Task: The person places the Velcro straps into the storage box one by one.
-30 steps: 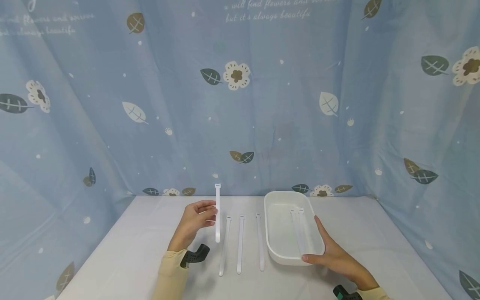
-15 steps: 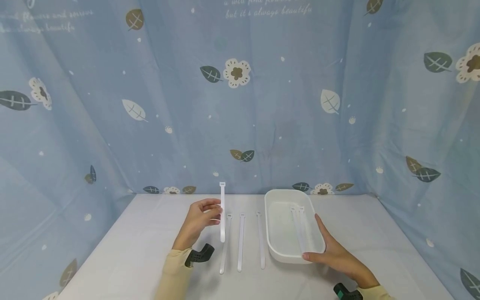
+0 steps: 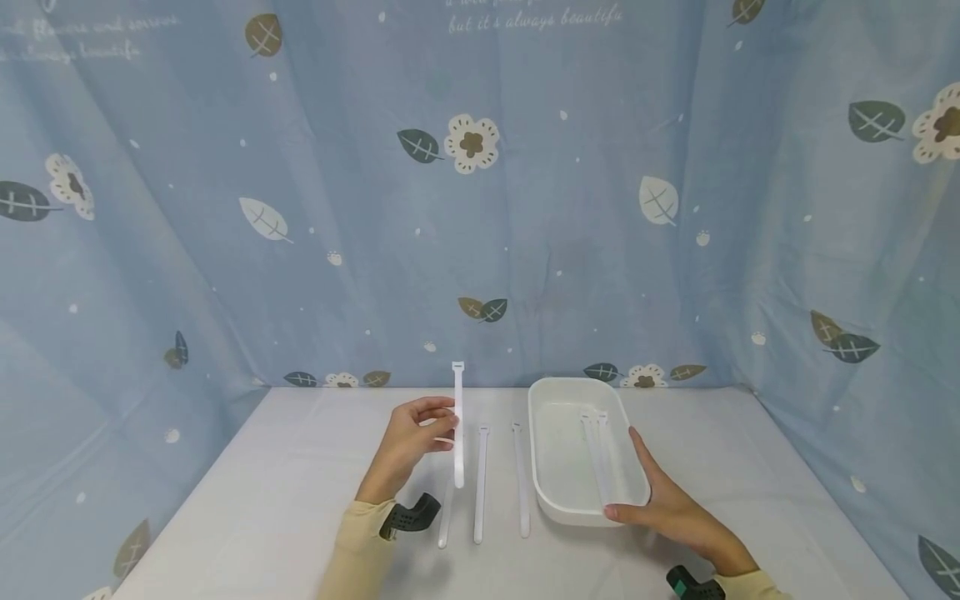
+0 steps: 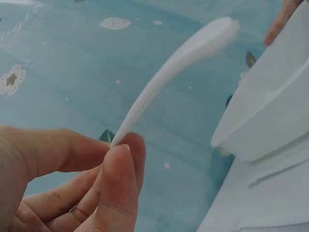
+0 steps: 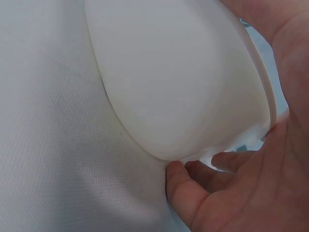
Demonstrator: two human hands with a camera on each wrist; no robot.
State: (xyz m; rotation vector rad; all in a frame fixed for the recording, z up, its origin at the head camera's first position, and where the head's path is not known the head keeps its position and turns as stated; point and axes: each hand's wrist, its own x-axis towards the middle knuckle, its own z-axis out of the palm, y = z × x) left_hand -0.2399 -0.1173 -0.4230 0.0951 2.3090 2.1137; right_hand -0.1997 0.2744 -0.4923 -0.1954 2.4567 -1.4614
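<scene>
My left hand (image 3: 408, 442) pinches a white cable strap (image 3: 459, 454) between thumb and fingers, upright above the table with its slotted head at the top. In the left wrist view the strap (image 4: 161, 75) is thin, bends, and has a rounded end. My right hand (image 3: 667, 504) grips a white plastic box (image 3: 537, 450) at its right front corner, thumb on the rim. In the right wrist view its fingers (image 5: 186, 193) curl against the box wall (image 5: 183, 96). Two white cable straps (image 3: 592, 458) lie side by side inside the box.
Three more white straps lie lengthwise on the white table (image 3: 247, 500): one partly hidden strap (image 3: 445, 521) below my left hand, a middle strap (image 3: 481, 492), and another strap (image 3: 521, 492) near the box. A blue patterned curtain (image 3: 375, 208) hangs behind and at both sides.
My left hand has moved right with the held strap, which now covers the upper part of the leftmost strap on the table. My right hand and the box have stayed put.
</scene>
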